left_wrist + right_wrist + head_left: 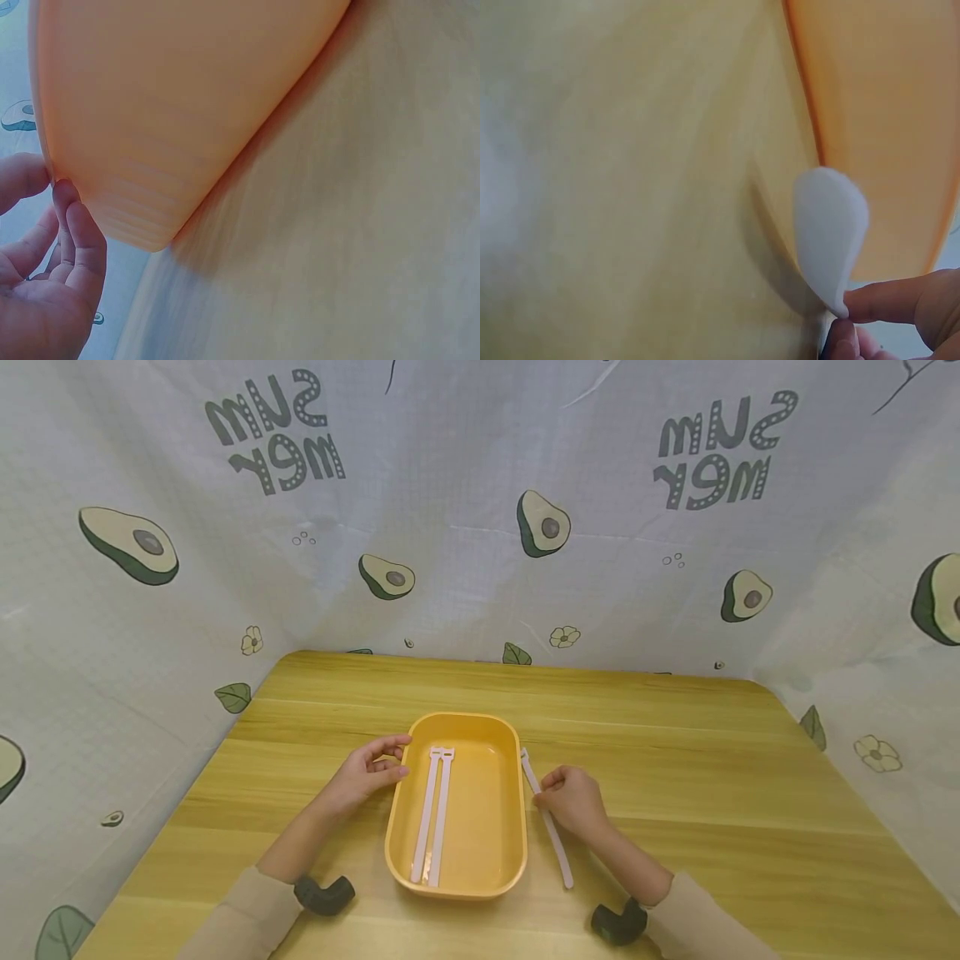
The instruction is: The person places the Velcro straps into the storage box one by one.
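A yellow plastic tray (pixel 480 810) with rounded corners stands on the wooden table. My left hand (pixel 367 768) pinches its left rim between thumb and fingers; in the left wrist view, the hand (pixel 56 277) grips the edge of the tray wall (pixel 150 97). Two white cable-tie straps (pixel 441 818) with slotted heads lie side by side lengthwise in the tray's left half. To the right of the tray, my right hand (pixel 573 802) pinches a third white strap (pixel 557 847) near its middle. Seen from the right wrist, that strap's rounded end (pixel 829 225) bends up toward the camera.
Wood-grain tabletop (pixel 675 760) spreads around the tray. A white curtain (pixel 465 527) printed with avocados and lettering hangs behind and at both sides. Dark curved pieces (pixel 324 896) sit at both wrists.
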A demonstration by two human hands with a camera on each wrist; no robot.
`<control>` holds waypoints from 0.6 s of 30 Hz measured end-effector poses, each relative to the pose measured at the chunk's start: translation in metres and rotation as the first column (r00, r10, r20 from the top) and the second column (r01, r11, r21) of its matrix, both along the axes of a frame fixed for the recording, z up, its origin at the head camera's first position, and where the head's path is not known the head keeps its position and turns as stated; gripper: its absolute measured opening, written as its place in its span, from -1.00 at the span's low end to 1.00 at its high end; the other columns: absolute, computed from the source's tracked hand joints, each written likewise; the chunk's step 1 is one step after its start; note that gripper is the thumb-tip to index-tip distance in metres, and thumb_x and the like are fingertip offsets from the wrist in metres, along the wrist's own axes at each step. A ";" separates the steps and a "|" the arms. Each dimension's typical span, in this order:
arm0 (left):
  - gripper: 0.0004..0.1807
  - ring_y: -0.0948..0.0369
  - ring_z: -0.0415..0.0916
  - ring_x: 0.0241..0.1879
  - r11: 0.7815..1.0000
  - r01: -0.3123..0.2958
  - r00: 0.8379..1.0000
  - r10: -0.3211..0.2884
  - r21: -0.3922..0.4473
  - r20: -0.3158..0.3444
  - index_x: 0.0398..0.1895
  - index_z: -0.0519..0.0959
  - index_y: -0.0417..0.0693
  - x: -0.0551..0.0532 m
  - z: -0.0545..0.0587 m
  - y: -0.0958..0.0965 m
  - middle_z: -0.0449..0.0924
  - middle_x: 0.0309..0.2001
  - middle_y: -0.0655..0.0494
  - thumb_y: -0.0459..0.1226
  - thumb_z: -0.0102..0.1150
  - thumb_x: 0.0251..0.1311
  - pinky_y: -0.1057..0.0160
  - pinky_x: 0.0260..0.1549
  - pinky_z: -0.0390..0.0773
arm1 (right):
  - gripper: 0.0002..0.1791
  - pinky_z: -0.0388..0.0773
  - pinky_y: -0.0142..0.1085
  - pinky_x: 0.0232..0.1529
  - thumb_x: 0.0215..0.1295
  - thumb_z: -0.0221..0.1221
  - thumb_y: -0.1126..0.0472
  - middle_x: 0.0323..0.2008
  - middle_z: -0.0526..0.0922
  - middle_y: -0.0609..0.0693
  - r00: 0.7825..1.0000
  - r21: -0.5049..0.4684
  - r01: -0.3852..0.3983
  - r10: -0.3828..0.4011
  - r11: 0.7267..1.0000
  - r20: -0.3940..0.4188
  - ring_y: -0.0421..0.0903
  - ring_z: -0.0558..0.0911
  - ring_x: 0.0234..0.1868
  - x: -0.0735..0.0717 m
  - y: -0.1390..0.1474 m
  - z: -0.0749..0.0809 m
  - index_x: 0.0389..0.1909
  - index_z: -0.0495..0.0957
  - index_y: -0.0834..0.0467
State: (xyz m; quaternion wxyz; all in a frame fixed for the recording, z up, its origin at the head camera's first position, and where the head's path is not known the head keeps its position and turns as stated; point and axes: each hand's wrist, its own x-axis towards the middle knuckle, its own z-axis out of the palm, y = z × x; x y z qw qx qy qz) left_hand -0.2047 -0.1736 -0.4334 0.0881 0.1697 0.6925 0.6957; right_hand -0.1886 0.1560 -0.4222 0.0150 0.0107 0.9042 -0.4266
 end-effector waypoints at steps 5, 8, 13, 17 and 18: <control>-0.44 0.24 0.47 -0.20 1.000 0.002 1.000 -0.002 0.002 -0.004 0.28 0.27 -0.52 0.000 0.000 0.000 0.31 -0.07 -0.05 -0.46 0.17 0.26 0.41 -0.22 0.56 | -0.87 0.60 -0.28 -0.44 0.00 0.32 0.43 -0.51 0.59 0.05 1.000 -0.012 0.011 -0.011 1.000 0.002 -0.11 0.58 -0.50 0.000 0.001 -0.001 -0.40 0.57 0.35; -0.43 0.24 0.48 -0.20 1.000 0.003 1.000 -0.003 -0.003 -0.008 0.29 0.26 -0.52 0.000 0.000 0.000 0.32 -0.06 -0.06 -0.44 0.18 0.26 0.41 -0.22 0.56 | -0.86 0.60 -0.29 -0.44 0.01 0.32 0.41 -0.51 0.59 0.05 0.999 -0.039 0.028 -0.027 0.999 0.020 -0.11 0.58 -0.50 -0.001 0.002 -0.002 -0.40 0.58 0.35; -0.43 0.24 0.49 -0.20 1.000 -0.005 1.000 0.005 -0.010 0.003 0.29 0.28 -0.50 -0.001 -0.001 0.001 0.32 -0.05 -0.08 -0.46 0.18 0.25 0.40 -0.22 0.56 | -0.83 0.56 -0.33 -0.43 0.07 0.32 0.36 -0.45 0.60 0.07 0.995 -0.118 0.077 -0.069 0.990 0.070 -0.10 0.57 -0.46 -0.002 0.007 -0.002 -0.34 0.59 0.36; -0.43 0.24 0.48 -0.20 1.000 -0.010 1.000 0.010 -0.008 0.007 0.29 0.28 -0.49 -0.001 -0.001 0.001 0.32 -0.05 -0.07 -0.46 0.18 0.25 0.41 -0.22 0.56 | -0.81 0.55 -0.34 -0.41 0.15 0.30 0.35 -0.39 0.61 0.10 0.990 -0.221 0.114 -0.092 0.969 0.111 -0.11 0.57 -0.42 -0.003 0.010 0.002 -0.28 0.57 0.39; -0.43 0.24 0.48 -0.20 1.000 -0.010 1.000 0.010 -0.008 0.006 0.29 0.28 -0.49 0.000 -0.001 0.000 0.32 -0.05 -0.07 -0.46 0.18 0.25 0.41 -0.22 0.56 | -0.81 0.57 -0.34 -0.40 0.17 0.29 0.36 -0.37 0.62 0.11 0.988 -0.248 0.122 -0.094 0.961 0.120 -0.11 0.59 -0.42 -0.003 0.011 0.003 -0.26 0.57 0.40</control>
